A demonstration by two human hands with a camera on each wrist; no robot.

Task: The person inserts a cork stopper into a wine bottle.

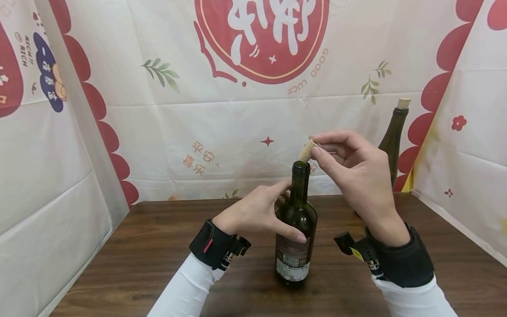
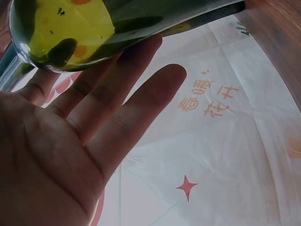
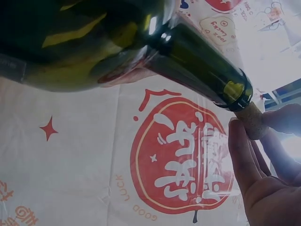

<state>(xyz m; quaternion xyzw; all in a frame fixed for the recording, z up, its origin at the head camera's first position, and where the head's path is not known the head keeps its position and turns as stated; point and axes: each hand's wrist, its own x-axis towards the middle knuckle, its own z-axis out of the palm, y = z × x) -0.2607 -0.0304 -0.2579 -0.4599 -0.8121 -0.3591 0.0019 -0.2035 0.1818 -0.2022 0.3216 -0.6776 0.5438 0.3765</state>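
A dark green wine bottle (image 1: 295,264) stands upright on the table, its label facing me. My left hand (image 1: 253,209) is around its shoulder, thumb across the front. In the left wrist view, the fingers (image 2: 141,106) reach out fairly straight beside the glass, and the index finger stands off it. My right hand (image 1: 358,176) pinches a cork (image 1: 307,150) between thumb and fingertips. The cork leans at the bottle's mouth (image 1: 301,164), mostly outside. In the right wrist view, the cork (image 3: 251,121) meets the rim; whether its end is inside cannot be told.
A second green bottle (image 1: 393,136), with a cork (image 1: 403,103) in its mouth, stands behind my right hand, partly hidden by it. The brown wooden table (image 1: 158,259) ends at a printed cloth backdrop (image 1: 237,127), with cloth sides left and right.
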